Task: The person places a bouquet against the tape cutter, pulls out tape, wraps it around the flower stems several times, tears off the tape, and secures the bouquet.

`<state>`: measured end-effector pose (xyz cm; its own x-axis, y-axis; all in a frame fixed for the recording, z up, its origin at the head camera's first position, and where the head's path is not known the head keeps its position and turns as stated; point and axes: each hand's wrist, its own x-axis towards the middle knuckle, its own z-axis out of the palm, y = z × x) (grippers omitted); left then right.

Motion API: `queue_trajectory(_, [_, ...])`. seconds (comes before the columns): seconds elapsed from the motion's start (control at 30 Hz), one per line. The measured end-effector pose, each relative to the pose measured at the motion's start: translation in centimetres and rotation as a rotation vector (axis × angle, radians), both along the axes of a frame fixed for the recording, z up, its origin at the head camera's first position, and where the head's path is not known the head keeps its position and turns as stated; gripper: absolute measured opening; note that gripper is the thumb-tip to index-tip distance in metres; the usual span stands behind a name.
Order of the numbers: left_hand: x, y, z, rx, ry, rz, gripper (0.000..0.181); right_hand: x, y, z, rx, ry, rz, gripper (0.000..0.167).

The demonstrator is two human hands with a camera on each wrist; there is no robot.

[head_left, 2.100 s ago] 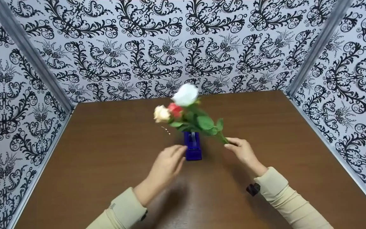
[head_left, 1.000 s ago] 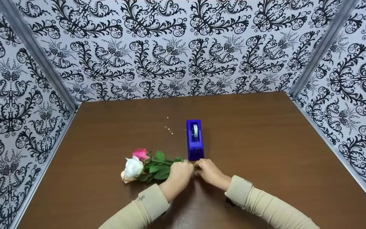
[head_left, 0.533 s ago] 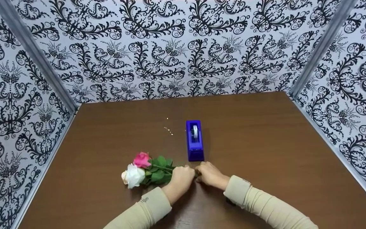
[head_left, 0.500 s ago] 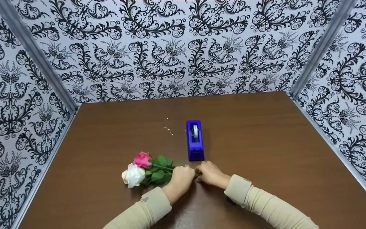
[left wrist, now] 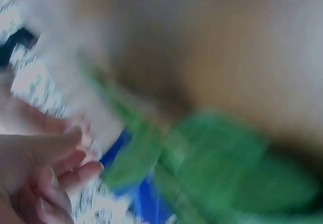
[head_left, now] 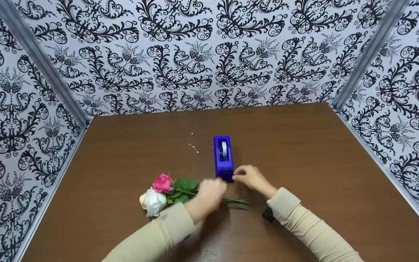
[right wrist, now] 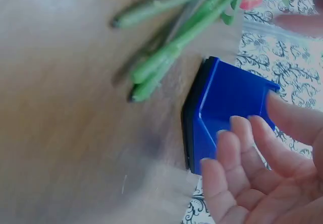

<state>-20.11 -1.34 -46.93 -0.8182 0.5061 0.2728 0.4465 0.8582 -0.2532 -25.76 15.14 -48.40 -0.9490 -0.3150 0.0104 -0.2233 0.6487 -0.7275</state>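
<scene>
Three roses lie on the table: a pink bloom point(head_left: 163, 183), a white bloom point(head_left: 154, 202) and a cream one partly behind it. Their green stems point(head_left: 236, 201) stretch right, bare at the ends. Over the stems hovers my left hand point(head_left: 209, 192), blurred, fingers loosely bent and holding nothing in the left wrist view. A blue tape dispenser point(head_left: 224, 163) stands just behind the stems. My right hand point(head_left: 255, 179) is at the dispenser's front right corner, its fingers relaxed and slightly bent; in the right wrist view the hand point(right wrist: 262, 178) overlaps the dispenser point(right wrist: 232, 98), contact unclear.
Small shiny bits point(head_left: 194, 147) lie on the brown table point(head_left: 286, 138) left of the dispenser. Patterned walls point(head_left: 195, 72) enclose the table at the back and sides.
My right hand has let go of the stems and moved up to the dispenser. My left hand has lifted slightly off the stems. Earlier the roses were lowered from the air onto the table.
</scene>
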Motion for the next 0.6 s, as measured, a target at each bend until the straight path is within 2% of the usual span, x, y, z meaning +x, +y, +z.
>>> queue_trajectory(0.07, [-1.6,-0.3,1.5,0.133,-0.11,0.046,0.01,-0.2,-0.4,0.1,-0.093,-0.064,-0.077,0.014])
queue_trajectory(0.13, [-3.4,-0.7,2.8,0.317,-0.282,0.119,0.01,-0.5,-0.9,0.3,-0.192,-0.135,-0.15,0.015])
queue_trajectory(0.2, [-5.2,-1.1,3.6,0.502,-0.467,0.204,0.014,-0.8,-1.2,0.3,-0.287,-0.21,-0.209,0.016])
queue_trajectory(0.27, [-6.5,-1.4,3.6,0.645,-0.594,0.262,0.013,-1.3,-1.5,0.3,-0.338,-0.256,-0.225,0.017])
queue_trajectory(0.37, [-7.5,-1.6,2.9,0.772,-0.729,0.315,0.014,-1.8,-1.7,0.4,-0.358,-0.332,-0.221,0.019])
queue_trajectory(0.47, [-8.0,-1.6,2.1,0.874,-0.821,0.356,0.014,-2.3,-2.0,0.5,-0.353,-0.413,-0.224,0.02])
queue_trajectory(0.6, [-8.7,-1.1,1.4,1.011,-0.916,0.467,0.013,-2.8,-2.3,0.4,-0.403,-0.474,-0.274,0.013])
